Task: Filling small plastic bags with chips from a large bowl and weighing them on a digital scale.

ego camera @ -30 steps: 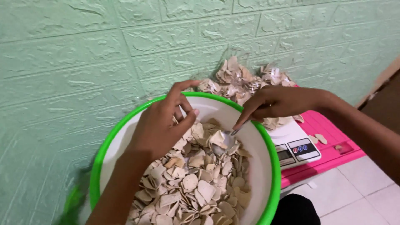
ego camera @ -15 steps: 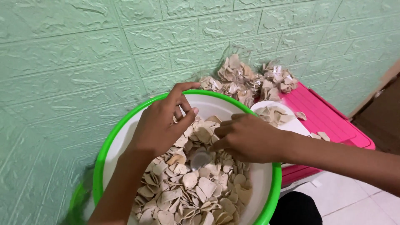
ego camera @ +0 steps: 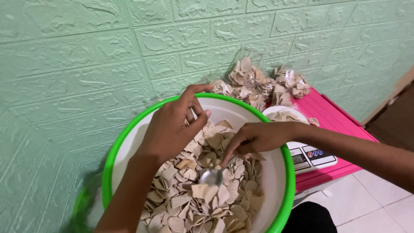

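A large white basin with a green rim (ego camera: pixel 129 129) holds a heap of pale flat chips (ego camera: pixel 202 198). My left hand (ego camera: pixel 172 129) hovers over the basin's far side, fingers curled and pinched together near the wall; whether it holds a chip is unclear. My right hand (ego camera: pixel 254 138) reaches in from the right and grips a metal spoon (ego camera: pixel 212 176), its bowl resting on the chips in the middle of the basin.
A pink table (ego camera: pixel 332 116) stands at the right with a small white digital scale (ego camera: pixel 312 156) carrying a white bowl of chips (ego camera: pixel 284 115). Clear bags of chips (ego camera: pixel 258 82) are piled against the green embossed wall. White floor tiles lie at lower right.
My right hand has drawn back toward the basin's right side, and the spoon now shows, lying on the chips. The view has shifted, uncovering the scale again. The left hand stays put.
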